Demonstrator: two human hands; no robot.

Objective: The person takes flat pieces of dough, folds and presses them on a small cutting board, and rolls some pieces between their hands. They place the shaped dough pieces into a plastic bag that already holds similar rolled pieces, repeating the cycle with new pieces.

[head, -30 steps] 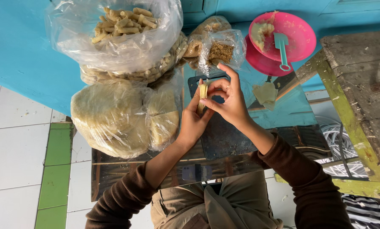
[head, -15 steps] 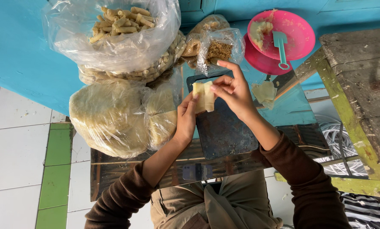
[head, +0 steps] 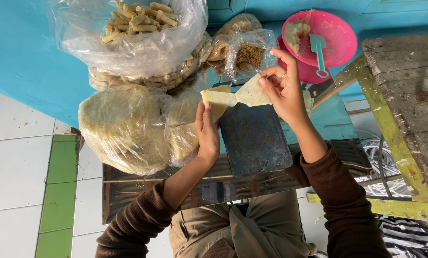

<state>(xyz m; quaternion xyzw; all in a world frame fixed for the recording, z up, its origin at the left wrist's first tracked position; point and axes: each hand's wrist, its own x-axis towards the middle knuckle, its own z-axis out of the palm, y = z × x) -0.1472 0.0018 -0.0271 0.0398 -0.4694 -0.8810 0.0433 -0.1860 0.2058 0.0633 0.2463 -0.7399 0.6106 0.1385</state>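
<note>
Wrapper, one thin pale sheet, is stretched between both hands above the dark metal tray. Right hand pinches its right corner between thumb and forefinger, the other fingers curled loosely above; left hand lies flat-fingered, fingers pressed together, with the sheet's left end draped over the fingertips. One tray sits on the low wooden bench, its surface bare beneath the sheet. Just left of the left hand, touching the tray's edge, a bag of stacked wrappers bulges; behind it sits a bag of finished rolls, and one smaller bag lies beyond the sheet. Two pink bowls, nested, hold one teal spatula near the right hand. A weathered table bounds the right.
</note>
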